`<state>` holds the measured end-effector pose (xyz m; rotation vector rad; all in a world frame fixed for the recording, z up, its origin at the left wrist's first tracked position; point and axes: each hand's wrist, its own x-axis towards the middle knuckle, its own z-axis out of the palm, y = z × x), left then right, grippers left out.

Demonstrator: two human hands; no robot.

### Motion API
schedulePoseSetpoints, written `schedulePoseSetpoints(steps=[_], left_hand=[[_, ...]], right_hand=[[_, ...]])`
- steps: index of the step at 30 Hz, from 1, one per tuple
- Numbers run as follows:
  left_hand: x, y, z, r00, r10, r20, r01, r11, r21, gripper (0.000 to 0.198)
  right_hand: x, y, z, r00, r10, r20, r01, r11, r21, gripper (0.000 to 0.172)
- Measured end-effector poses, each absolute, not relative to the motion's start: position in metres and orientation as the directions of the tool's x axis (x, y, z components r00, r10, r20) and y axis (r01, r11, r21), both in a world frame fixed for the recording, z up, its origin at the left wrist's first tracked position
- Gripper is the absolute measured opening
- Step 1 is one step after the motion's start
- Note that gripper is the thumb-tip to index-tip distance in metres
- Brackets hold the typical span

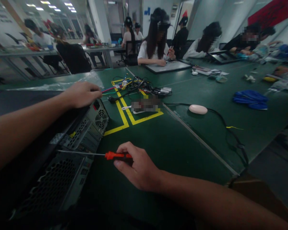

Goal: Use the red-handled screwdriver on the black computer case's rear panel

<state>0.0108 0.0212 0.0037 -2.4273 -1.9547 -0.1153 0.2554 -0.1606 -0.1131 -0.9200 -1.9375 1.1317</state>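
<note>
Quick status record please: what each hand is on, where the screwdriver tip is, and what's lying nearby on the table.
Left hand: resting on top of the computer case, fingers curled over its far edge.
Right hand: gripping the screwdriver by its orange handle.
Screwdriver tip: at the case's rear panel; exact contact too dark to tell.
Case: lying on the green table.
Nearby: tangle of cables, white mouse, blue cloth.
Others: people seated at the far side.
</note>
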Motion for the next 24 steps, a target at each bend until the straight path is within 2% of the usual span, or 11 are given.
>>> schedulePoseSetpoints(steps=[19,24], left_hand=[[0.0092,0.0213,0.0039,0.231,0.97,0.074,0.971,-0.235,0.047,0.042],[0.0054,0.0262,0.0006,0.248,0.966,0.075,0.967,-0.251,0.038,0.052]], right_hand=[[0.2562,-0.1603,-0.1135,-0.386,0.854,0.347,0.18,0.439,-0.88,0.017],[0.2554,-0.159,-0.1188,-0.351,0.856,0.381,0.156,0.454,-0.877,0.022]])
